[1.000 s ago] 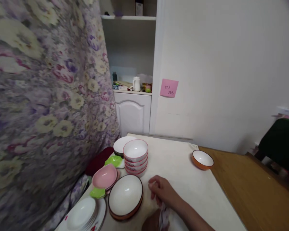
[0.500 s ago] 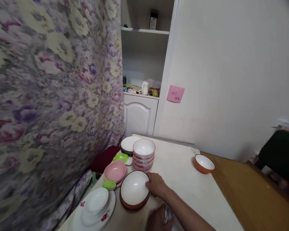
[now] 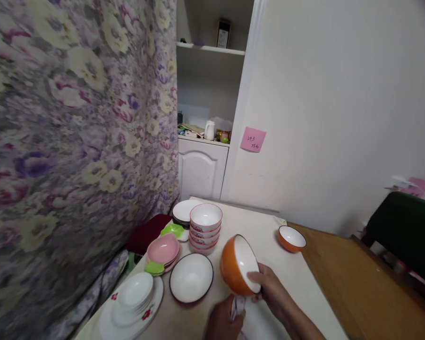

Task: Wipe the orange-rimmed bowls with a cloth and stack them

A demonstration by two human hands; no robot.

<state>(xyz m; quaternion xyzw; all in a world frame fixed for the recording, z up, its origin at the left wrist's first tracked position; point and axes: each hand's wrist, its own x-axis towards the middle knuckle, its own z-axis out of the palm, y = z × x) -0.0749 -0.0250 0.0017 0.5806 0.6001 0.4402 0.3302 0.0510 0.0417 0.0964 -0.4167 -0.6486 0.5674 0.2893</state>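
Observation:
My right hand [image 3: 269, 285] grips the rim of an orange bowl [image 3: 230, 267] with a white inside, thumb within, and holds it tilted above the table. Close beneath the bowl, my left hand [image 3: 225, 318] is closed on a pale cloth [image 3: 238, 307], which meets the bowl's underside. Another white bowl with a dark rim [image 3: 191, 278] rests on the table just left of my hands. Farther right, near the table's edge, sits a smaller-looking orange bowl [image 3: 292, 239].
Behind stands a stack of red-rimmed bowls [image 3: 206, 217], beside dark-edged white plates [image 3: 184, 210]. Pink dishes [image 3: 163, 249] with green leaf shapes lie at left. Small white dishes [image 3: 136, 290] sit on a flowered plate [image 3: 106, 321]. A floral curtain [image 3: 85, 141] hangs along the left.
My right hand has lifted the top orange bowl off the one below, moved it right and tilted it. My left hand has brought the cloth up to it.

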